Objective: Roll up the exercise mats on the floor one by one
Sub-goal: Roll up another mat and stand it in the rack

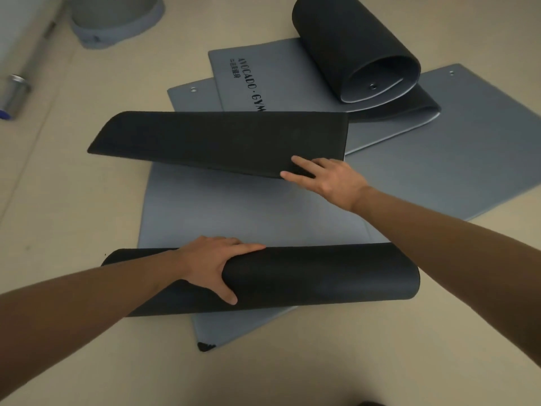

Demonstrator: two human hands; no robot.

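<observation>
A grey mat (234, 212) with a black underside lies on the floor in front of me. Its near end is curled into a black roll (322, 276), and my left hand (213, 265) grips that roll near its left part. The mat's far end is folded back as a black flap (219, 139). My right hand (325, 178) holds the flap's near right corner, fingers on top. Behind, another mat (292, 71) marked "AVOCADO GYM" is partly rolled into a black roll (351, 45). A third grey mat (456, 142) lies flat under them to the right.
A grey padded cylinder base (117, 22) stands at the back left. A metal bar with a blue tip (14, 95) lies at the left edge. Beige floor (351, 361) surrounds the mats.
</observation>
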